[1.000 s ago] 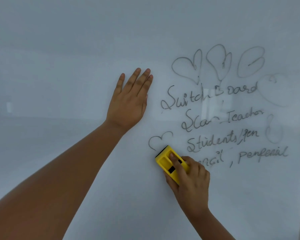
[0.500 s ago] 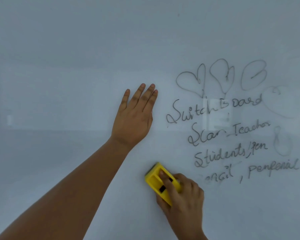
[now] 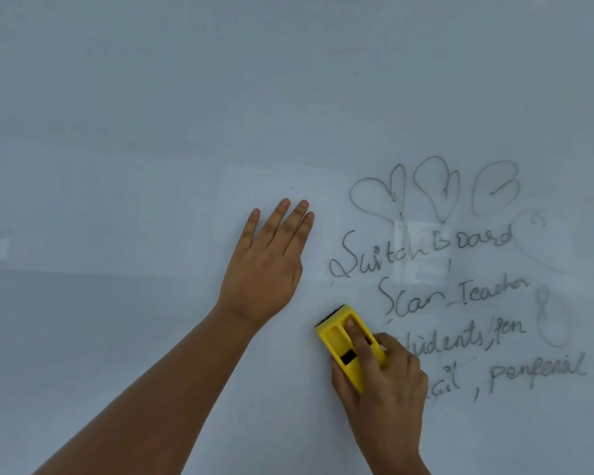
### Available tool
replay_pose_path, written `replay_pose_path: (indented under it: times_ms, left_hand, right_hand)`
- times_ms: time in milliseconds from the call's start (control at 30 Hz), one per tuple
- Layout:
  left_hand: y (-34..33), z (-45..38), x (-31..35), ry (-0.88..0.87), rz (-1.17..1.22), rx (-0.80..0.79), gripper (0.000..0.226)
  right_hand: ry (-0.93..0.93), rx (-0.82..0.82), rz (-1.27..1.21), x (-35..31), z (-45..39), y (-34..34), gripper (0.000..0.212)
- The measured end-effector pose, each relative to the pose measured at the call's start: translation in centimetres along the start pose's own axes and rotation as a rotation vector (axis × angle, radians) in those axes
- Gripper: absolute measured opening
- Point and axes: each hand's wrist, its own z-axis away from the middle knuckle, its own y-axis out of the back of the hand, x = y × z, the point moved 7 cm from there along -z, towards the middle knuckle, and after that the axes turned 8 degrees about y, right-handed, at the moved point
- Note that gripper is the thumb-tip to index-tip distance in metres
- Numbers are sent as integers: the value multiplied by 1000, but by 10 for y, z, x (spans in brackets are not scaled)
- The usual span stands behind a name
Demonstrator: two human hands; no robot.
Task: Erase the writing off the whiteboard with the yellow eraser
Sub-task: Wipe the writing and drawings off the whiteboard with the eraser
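Observation:
The whiteboard [image 3: 151, 132] fills the view. Black handwriting [image 3: 453, 293] in several lines sits at the right, with three heart shapes [image 3: 432, 190] drawn above it and fainter loops further right. My right hand [image 3: 384, 382] presses the yellow eraser [image 3: 340, 341] against the board at the left end of the "Students" line, covering that word's first letters. My left hand [image 3: 268, 265] lies flat on the board, fingers together, just left of the writing and above-left of the eraser.
The left and upper parts of the board carry no marks, only faint reflections. My left forearm [image 3: 151, 389] crosses the lower left of the view.
The small heart left of the "Students" line is gone. The eraser went down and left, then came back up to the start of that line. The view has tilted upward.

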Motion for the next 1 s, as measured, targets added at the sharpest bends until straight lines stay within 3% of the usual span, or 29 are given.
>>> replay_pose_path:
  times_ms: [200,467,633,800,900,1000]
  left_hand:
    - [1,-1,0,2,8,-2,53]
    - [3,-1,1,-10,12,-11,53]
    - [3,-2,0,-6,4,-24,54]
    - [5,0,-1,-1,42,6,58]
    - [5,0,-1,-1,35,21,61]
    - [5,1,0,12,44,15,61]
  right_hand:
    - [-196,119,6,24,-62,12,59]
    - [9,86,57,10,-54,13,52]
    - [-140,136,-10,14,-100,18,56]
    - [43,88,30,-20,-77,5,52]
    - [143,42,66,-7,-58,7,52]
    - [2,91,90,37,-76,20,59]
